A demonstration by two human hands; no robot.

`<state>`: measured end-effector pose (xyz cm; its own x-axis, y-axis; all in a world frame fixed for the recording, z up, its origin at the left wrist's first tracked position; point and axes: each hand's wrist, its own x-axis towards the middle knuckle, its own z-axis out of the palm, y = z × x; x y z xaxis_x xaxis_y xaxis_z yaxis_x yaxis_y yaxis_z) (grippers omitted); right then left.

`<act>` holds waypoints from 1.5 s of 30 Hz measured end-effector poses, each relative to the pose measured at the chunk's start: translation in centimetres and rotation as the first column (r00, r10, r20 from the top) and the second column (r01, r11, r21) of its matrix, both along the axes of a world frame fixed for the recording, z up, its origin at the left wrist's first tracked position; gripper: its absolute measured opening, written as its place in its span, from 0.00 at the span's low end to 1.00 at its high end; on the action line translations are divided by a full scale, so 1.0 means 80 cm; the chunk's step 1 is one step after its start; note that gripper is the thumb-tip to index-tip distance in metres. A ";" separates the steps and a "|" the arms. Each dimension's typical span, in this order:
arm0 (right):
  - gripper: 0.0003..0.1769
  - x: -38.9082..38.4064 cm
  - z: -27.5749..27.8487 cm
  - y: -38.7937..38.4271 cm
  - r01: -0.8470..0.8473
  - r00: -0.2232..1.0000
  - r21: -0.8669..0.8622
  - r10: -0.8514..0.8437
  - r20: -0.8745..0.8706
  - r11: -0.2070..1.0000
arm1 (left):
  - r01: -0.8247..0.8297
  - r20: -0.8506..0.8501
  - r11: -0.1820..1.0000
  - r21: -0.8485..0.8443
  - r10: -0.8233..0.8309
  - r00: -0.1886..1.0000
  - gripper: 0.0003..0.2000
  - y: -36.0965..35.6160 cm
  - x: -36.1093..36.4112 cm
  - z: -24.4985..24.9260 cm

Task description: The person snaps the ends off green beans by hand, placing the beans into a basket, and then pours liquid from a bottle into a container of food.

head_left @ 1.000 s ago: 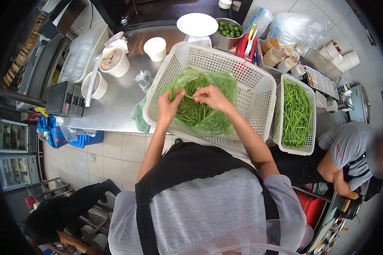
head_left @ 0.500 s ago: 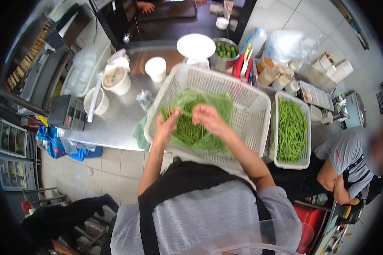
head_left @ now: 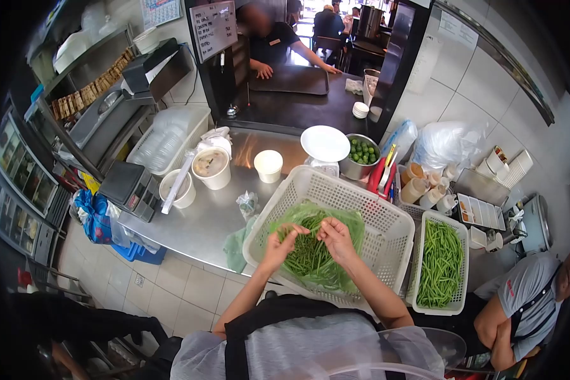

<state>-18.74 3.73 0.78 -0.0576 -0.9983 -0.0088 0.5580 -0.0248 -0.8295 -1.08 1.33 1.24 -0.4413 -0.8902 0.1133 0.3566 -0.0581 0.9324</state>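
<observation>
Free: bare steel counter (head_left: 199,218) lay open left of the large white basket (head_left: 386,218). Obstacles: plastic bag (head_left: 247,204) and green cloth (head_left: 237,247) hugged its left wall; narrow bean basket (head_left: 441,310) flanked its right; lime bowl (head_left: 361,153) stood behind.

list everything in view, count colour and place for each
counter: 1, steel, centre
big basket: 1, white, counter front
bag: 1, green, in big basket
beans: many, green, in bag and small basket
small basket: 1, white, right of big basket
bowl: 1, steel, holds green limes, behind big basket
plate: 1, white, beside bowl
tubs: 3, white, counter left
co-worker: 1, grey shirt, right edge
left hand: 1, bare, pinching beans over bag
right hand: 1, bare, pinching beans over bag
</observation>
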 end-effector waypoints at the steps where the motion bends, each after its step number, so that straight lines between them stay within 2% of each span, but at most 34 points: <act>1: 0.08 0.000 -0.002 -0.004 0.042 0.997 0.051 -0.046 0.066 0.998 | -0.025 0.062 0.994 -0.106 0.032 0.998 0.06 0.004 -0.004 0.003; 3: 0.09 0.000 -0.007 -0.011 0.113 0.970 0.163 -0.145 0.196 0.980 | -0.055 0.176 0.948 -0.315 0.115 0.978 0.06 0.011 -0.008 0.007; 4: 0.10 -0.006 -0.010 -0.013 0.105 0.993 0.166 -0.096 -0.063 0.980 | -0.134 0.118 0.944 -0.301 0.177 0.977 0.06 0.011 -0.012 0.003; 5: 0.10 -0.019 -0.014 -0.013 0.099 0.948 0.176 -0.039 -0.317 0.979 | -0.158 0.114 0.962 -0.225 0.187 0.976 0.06 0.008 -0.011 0.001; 6: 0.10 -0.029 -0.018 -0.012 0.095 0.836 0.189 0.024 -0.548 0.977 | -0.182 0.111 0.973 -0.144 0.199 0.974 0.06 0.003 -0.008 0.001; 7: 0.09 -0.035 -0.025 -0.010 0.000 0.719 0.180 0.126 -0.684 0.984 | -0.208 0.108 0.976 -0.062 0.214 0.971 0.06 0.000 -0.005 -0.002; 9: 0.08 -0.045 -0.038 -0.004 -0.200 0.378 0.206 0.270 -0.886 0.958 | -0.204 0.062 0.974 0.098 0.199 0.978 0.07 -0.007 -0.003 -0.017; 10: 0.14 -0.046 -0.042 0.002 -0.403 0.115 -0.009 0.041 -0.993 0.915 | -0.209 0.033 0.962 0.176 0.207 0.978 0.07 -0.012 -0.001 -0.023; 12: 0.14 -0.040 -0.039 0.013 -0.573 0.088 0.106 0.190 -0.978 0.812 | -0.013 -0.134 0.906 0.424 0.076 0.988 0.07 -0.015 0.009 -0.027; 14: 0.15 -0.030 -0.035 0.021 -0.548 -0.130 0.331 0.312 -0.941 0.769 | 0.131 -0.267 0.827 0.547 0.024 0.963 0.08 -0.016 0.017 -0.029; 16: 0.13 -0.031 -0.059 0.019 -0.562 -0.123 0.183 0.138 -0.983 0.807 | 0.169 -0.281 0.784 0.597 0.007 0.960 0.10 -0.016 0.018 -0.029; 17: 0.11 -0.035 -0.062 0.013 -0.595 -0.047 0.140 0.140 -0.989 0.792 | 0.170 -0.267 0.762 0.625 0.004 0.964 0.11 -0.016 0.016 -0.030; 18: 0.09 -0.036 -0.057 0.006 -0.621 0.025 0.099 0.146 -0.989 0.778 | 0.152 -0.238 0.770 0.619 0.001 0.971 0.11 -0.015 0.016 -0.033; 21: 0.07 -0.029 -0.029 0.001 -0.529 0.139 0.222 0.341 -0.930 0.819 | 0.138 -0.187 0.836 0.531 -0.044 0.981 0.11 -0.019 0.012 -0.057; 23: 0.11 -0.035 -0.047 -0.005 -0.442 0.423 0.179 0.380 -0.822 0.879 | 0.118 -0.095 0.880 0.461 -0.084 0.992 0.11 -0.024 0.015 -0.067; 24: 0.14 -0.035 -0.052 -0.014 -0.393 0.551 0.176 0.384 -0.741 0.903 | -0.052 0.128 0.961 0.272 0.017 0.992 0.11 -0.021 0.010 -0.060; 25: 0.17 -0.025 -0.045 -0.017 -0.361 0.646 0.111 0.334 -0.686 0.926 | -0.188 0.330 0.981 0.049 0.162 0.930 0.11 -0.017 0.001 -0.055; 26: 0.20 -0.014 -0.027 -0.009 -0.323 0.733 0.055 0.287 -0.617 0.945 | -0.275 0.232 0.835 -0.476 0.421 0.877 0.12 -0.032 -0.013 -0.103; 27: 0.23 -0.004 -0.010 0.001 -0.277 0.811 0.014 0.241 -0.533 0.961 | -0.238 0.297 0.840 -0.487 0.415 0.860 0.12 -0.029 -0.018 -0.106; 28: 0.24 0.006 0.007 0.009 -0.269 0.843 0.024 0.248 -0.478 0.963 | -0.149 0.321 0.859 -0.489 0.336 0.885 0.12 -0.027 -0.018 -0.102; 29: 0.24 0.012 0.004 0.006 -0.266 0.829 0.046 0.253 -0.499 0.963 | -0.054 0.344 0.871 -0.488 0.249 0.905 0.12 -0.025 -0.018 -0.099; 32: 0.20 0.002 -0.014 0.002 -0.242 0.804 0.099 0.257 -0.536 0.965 | 0.080 0.469 0.929 -0.361 0.107 0.877 0.14 -0.015 -0.013 -0.077; 35: 0.16 -0.006 -0.028 -0.005 -0.255 0.747 0.105 0.265 -0.610 0.961 | 0.103 0.543 0.917 -0.386 0.135 0.829 0.13 -0.007 -0.007 -0.058; 36: 0.13 -0.008 -0.030 -0.005 -0.273 0.715 0.107 0.276 -0.643 0.956 | 0.102 0.590 0.907 -0.409 0.177 0.788 0.12 -0.006 -0.006 -0.059; 39: 0.14 -0.013 -0.044 -0.009 -0.326 0.580 0.090 0.274 -0.767 0.941 | 0.127 0.710 0.873 -0.470 0.289 0.642 0.09 0.000 -0.017 -0.064; 41: 0.12 -0.032 -0.069 -0.019 -0.381 0.457 0.075 0.258 -0.851 0.921 | 0.174 0.771 0.839 -0.516 0.366 0.520 0.08 0.003 -0.022 -0.068; 42: 0.11 -0.038 -0.077 -0.020 -0.404 0.395 0.069 0.242 -0.886 0.912 | 0.189 0.767 0.815 -0.548 0.399 0.503 0.08 0.006 -0.021 -0.066; 45: 0.07 -0.019 -0.020 0.001 -0.340 0.067 0.186 0.221 -0.973 0.922 | 0.227 0.746 0.757 -0.613 0.460 0.481 0.08 0.013 -0.018 -0.058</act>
<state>-20.30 3.79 -0.82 0.3272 -0.9359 -0.1307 -0.7326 -0.1638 -0.6607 -2.55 2.37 -3.43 -0.5106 -0.8240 0.2455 -0.6310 0.5531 0.5440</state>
